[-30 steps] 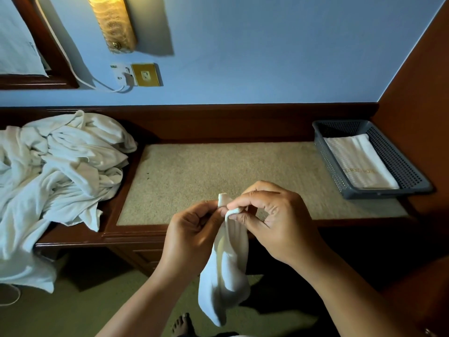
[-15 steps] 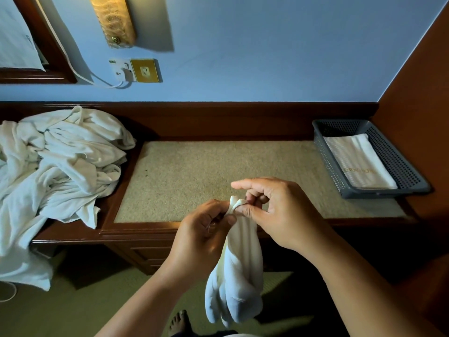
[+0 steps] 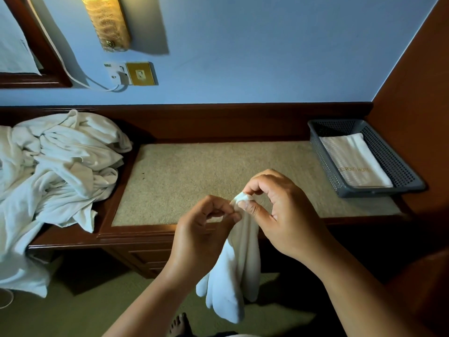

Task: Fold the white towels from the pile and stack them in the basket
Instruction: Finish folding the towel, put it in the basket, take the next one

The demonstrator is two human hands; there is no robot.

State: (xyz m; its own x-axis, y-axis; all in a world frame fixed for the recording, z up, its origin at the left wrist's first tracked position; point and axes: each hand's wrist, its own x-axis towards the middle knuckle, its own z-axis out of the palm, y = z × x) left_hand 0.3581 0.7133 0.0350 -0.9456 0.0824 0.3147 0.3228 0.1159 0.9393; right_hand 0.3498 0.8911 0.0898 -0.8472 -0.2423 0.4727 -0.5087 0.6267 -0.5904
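While the left hand (image 3: 201, 237) and right hand (image 3: 286, 215) pinch the top edge of a towel (image 3: 239, 259) hanging bunched at lower centre, corner-finding appears in progress. Next: draw the corners apart, fold, then stack in the basket (image 3: 398, 176), right of frame.

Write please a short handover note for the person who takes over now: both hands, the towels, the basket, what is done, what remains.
Left hand and right hand both pinch the top of one white towel, which hangs bunched before the desk.
Pile: on the desk's left end, spilling over the edge.
Basket: at the right end.
Done: one folded towel inside it.
Left: fold the held towel, stack it, then the pile.
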